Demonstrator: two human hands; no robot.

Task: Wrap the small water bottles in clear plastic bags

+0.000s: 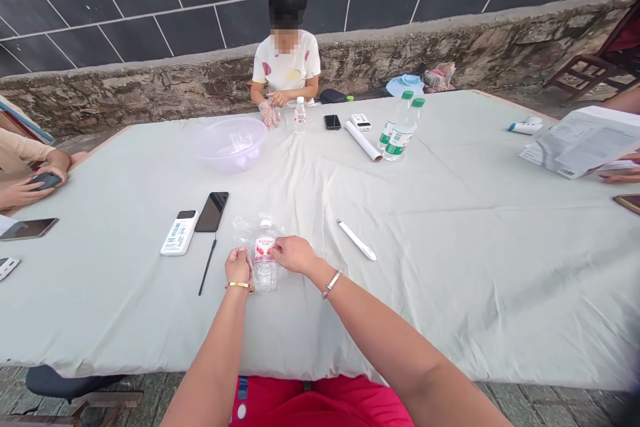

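Note:
In front of me is a clear plastic bottle with a white cap and a pink-and-white label. Thin clear plastic film lies crumpled around it; whether the bottle is inside or on top of the film I cannot tell. My left hand is closed at the bottle's left side, its curled fingers gripping an edge of the film. On the other side, my right hand is closed in a pinch against the label's right edge. What sits between those fingertips is hidden.
Left of the bottle lie a black phone, a white power bank and a thin black strap. A white utility knife lies to the right. Farther off stand a purple basin and green-capped bottles. Other people sit around the cloth-covered table.

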